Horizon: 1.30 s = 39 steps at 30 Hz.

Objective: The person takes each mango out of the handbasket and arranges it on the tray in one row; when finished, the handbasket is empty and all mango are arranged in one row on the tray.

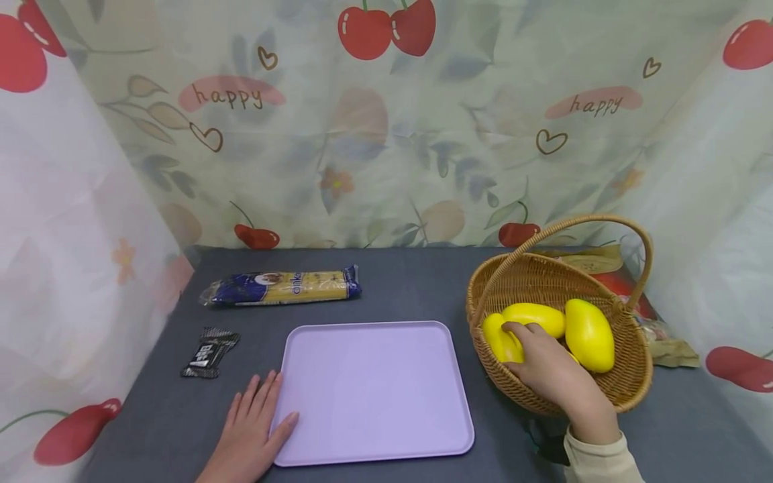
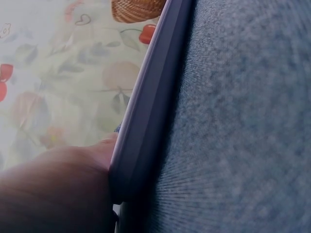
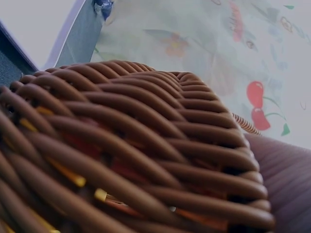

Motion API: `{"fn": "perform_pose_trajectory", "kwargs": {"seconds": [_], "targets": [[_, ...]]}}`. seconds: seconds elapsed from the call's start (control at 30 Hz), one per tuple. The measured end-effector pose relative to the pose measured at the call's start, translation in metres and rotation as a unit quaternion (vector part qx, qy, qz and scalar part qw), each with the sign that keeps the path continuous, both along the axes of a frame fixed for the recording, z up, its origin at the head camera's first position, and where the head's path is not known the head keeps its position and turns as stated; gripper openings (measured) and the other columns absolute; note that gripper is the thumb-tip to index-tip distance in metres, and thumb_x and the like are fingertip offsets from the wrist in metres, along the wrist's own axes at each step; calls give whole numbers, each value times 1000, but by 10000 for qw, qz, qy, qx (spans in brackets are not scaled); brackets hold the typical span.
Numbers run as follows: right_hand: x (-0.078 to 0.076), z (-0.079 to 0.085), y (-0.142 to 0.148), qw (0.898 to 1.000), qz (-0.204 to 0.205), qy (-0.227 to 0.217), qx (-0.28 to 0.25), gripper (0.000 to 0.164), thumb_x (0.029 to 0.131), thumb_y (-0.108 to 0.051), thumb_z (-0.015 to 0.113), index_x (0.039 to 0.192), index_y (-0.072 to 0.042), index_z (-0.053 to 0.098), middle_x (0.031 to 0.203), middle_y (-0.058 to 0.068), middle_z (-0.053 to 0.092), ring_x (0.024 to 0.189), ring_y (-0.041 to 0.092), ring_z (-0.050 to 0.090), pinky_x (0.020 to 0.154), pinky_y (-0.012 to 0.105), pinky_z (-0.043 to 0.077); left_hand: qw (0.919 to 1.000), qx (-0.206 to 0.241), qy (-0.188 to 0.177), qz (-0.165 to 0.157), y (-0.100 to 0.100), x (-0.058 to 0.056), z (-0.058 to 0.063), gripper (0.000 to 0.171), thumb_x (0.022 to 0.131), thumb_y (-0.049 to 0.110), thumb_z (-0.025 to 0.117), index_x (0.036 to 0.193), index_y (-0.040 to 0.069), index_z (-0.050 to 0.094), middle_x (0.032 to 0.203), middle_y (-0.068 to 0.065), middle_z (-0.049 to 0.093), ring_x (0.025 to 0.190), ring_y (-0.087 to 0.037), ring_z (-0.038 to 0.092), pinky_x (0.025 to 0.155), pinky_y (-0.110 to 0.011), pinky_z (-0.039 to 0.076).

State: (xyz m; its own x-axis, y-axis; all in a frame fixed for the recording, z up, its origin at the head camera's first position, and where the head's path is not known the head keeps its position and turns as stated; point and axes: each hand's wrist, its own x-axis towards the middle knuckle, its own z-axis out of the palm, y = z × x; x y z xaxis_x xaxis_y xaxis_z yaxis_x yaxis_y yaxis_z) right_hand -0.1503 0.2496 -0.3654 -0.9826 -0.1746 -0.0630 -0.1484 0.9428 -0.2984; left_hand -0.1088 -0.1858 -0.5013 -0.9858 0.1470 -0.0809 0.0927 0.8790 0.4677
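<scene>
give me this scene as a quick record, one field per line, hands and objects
left hand: at the left edge of the tray, thumb over its rim
right hand: inside the basket, gripping the leftmost yellow fruit
tray: lilac, rectangular, flat on the table
basket: wicker, with handle, right of the tray; at least three yellow fruit in view
long packet: blue and yellow, lying behind the tray
small packet: black, left of the tray
backdrop: curtain printed with cherries and "happy"

"happy" twice on the curtain [image 1: 410, 121]
</scene>
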Motion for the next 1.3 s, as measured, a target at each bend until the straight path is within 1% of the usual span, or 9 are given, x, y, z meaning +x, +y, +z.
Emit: {"fn": "perform_pose_trajectory", "kwargs": {"seconds": [0.2,0.4,0.6,0.8,0.93,1.07,1.2,1.3], "targets": [[1,-1,1,10000,30,12,-28,58,80,-16,76,129,3,52,122,29,54,107,40,57,87,56,49,9998,37,217,18,0,2,-1,81,95,62,40,151,4,26,156,-18,24,144,-41,10,112,-62,5],[1,1,2,9999,108,135,1,56,80,-17,77,127,4,54,120,28,55,107,40,57,88,55,48,9994,11,330,59,2,2,0,79,96,61,39,151,5,28,155,-18,27,143,-40,14,111,-61,7],[1,6,4,9999,115,96,31,58,79,-21,78,126,3,55,119,27,56,103,37,57,87,54,49,9995,4,320,69,1,2,1,79,96,61,39,151,6,28,155,-17,28,143,-40,14,111,-62,7],[3,14,5,10000,-16,23,6,64,79,-29,78,129,2,53,122,28,53,104,38,56,86,55,49,9996,-4,256,98,1,2,1,79,95,63,38,151,7,28,155,-18,28,143,-40,14,111,-63,7],[8,21,6,9998,-117,116,-77,66,80,-33,77,131,2,52,125,29,52,108,41,54,86,56,49,9996,12,258,103,1,2,1,79,95,62,38,151,7,29,154,-17,29,143,-40,15,110,-63,7],[16,34,8,9993,-123,343,-118,66,81,-33,76,130,3,52,125,30,53,111,43,52,85,56,49,9995,34,295,100,1,3,1,78,96,61,38,151,7,29,154,-17,29,143,-40,15,110,-63,8],[27,46,10,9981,-156,593,-87,65,80,-32,77,129,2,53,114,24,55,96,35,54,75,48,51,9995,38,283,103,1,2,1,78,96,62,37,151,7,29,155,-17,29,143,-40,14,110,-63,7],[35,53,11,9965,-140,821,-86,65,79,-32,79,129,1,53,109,20,54,91,30,52,71,44,50,9995,25,301,120,0,2,0,78,96,62,36,151,7,29,154,-18,29,143,-39,15,111,-63,7]]}}
